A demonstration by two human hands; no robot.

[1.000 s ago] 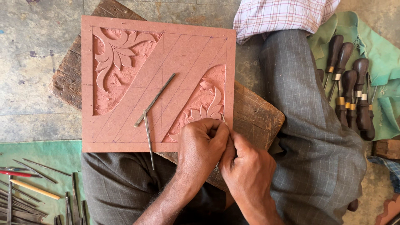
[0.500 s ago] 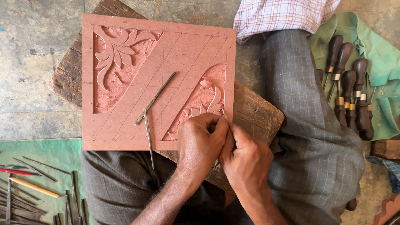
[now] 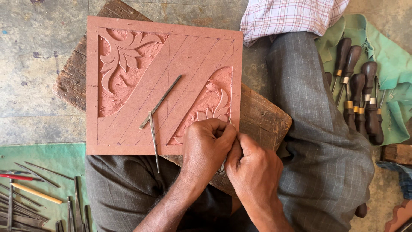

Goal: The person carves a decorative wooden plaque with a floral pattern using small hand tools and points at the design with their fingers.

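At panel (image 3: 163,86) corner, hands hide thin tool (image 3: 230,120).

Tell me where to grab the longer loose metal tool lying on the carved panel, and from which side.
Pinch the longer tool at mid-shaft from straight above, fingers across its width. It lies flat and diagonal on the bare, ruled middle of the panel, thin all along, with nothing touching it there. Its lower end nears the second tool, so keep off that end.
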